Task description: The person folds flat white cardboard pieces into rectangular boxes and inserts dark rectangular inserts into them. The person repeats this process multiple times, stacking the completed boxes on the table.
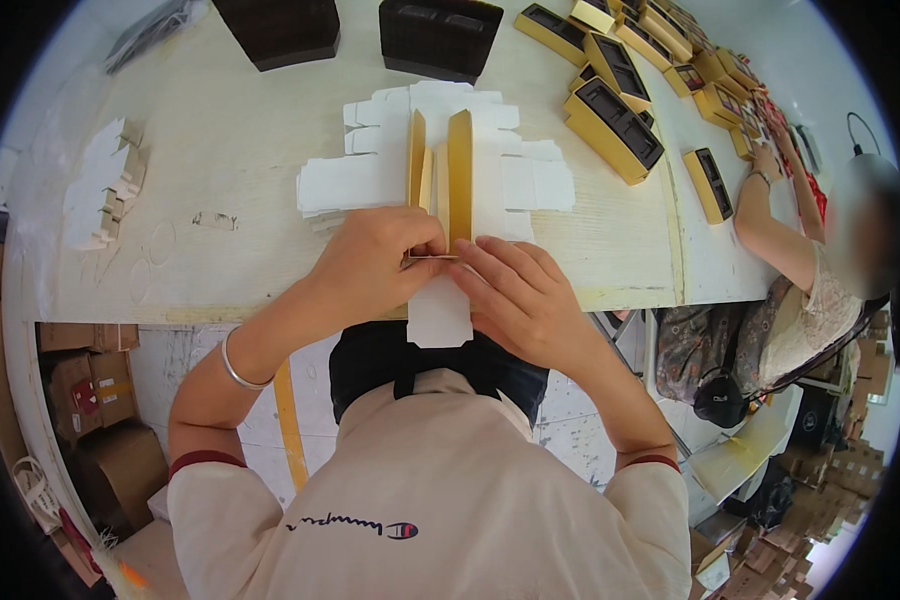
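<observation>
A partly folded cardboard box (459, 170), gold on its raised walls and white elsewhere, lies in front of me at the table's edge. At its near end, my left hand (375, 255) pinches the cardboard between thumb and bent fingers. My right hand (525, 300) holds the same end from the other side, fingers close together and its fingertips almost touching the left hand. A white end flap (440, 318) sticks out toward me below the hands. Under the box is a stack of flat white box blanks (335, 183).
Two black trays (440, 40) stand at the table's far side. Gold boxes with black inserts (615, 130) crowd the right. White folded cardboard (105, 190) lies at the left. A co-worker's arm (770, 215) reaches over the table at the right.
</observation>
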Tool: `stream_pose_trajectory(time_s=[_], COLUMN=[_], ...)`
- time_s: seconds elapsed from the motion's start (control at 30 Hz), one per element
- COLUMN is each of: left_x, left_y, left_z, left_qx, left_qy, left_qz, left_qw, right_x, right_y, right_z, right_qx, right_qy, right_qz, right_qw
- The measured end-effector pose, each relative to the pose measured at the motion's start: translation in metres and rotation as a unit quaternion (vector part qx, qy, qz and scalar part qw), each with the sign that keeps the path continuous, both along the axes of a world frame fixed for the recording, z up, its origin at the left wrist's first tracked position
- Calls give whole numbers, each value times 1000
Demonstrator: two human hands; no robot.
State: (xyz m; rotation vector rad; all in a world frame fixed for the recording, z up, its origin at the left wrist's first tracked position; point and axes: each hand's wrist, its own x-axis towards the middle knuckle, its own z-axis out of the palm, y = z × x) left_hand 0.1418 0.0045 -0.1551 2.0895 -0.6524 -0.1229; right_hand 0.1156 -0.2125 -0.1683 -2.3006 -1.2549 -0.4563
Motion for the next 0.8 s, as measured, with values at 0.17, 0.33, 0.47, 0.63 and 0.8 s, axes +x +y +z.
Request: stream_pose_trajectory(time_s=[0.17, 0.33, 0.47, 0.63, 0.8], left_x=[9, 2, -5, -15, -7], left_y=[11, 5, 1, -1, -1], left_z=[9, 8, -5, -13, -9], left_qx=[-104, -74, -92, -14, 66], left_qy=[197, 126, 24, -117, -113], left_qz=[-6, -2, 37, 17, -2], left_qw=[975, 989, 995, 993, 991], right_x=[17, 15, 8, 11, 30], right_y=[11, 25, 27, 24, 18], right_z=[-9, -5, 4, -3, 15], right_qx=[239, 307, 105, -20, -58], right_qy=[194, 290, 50, -22, 229], right_qz=[-35, -64, -131, -95, -28], right_qw=[951, 904, 985, 995, 971])
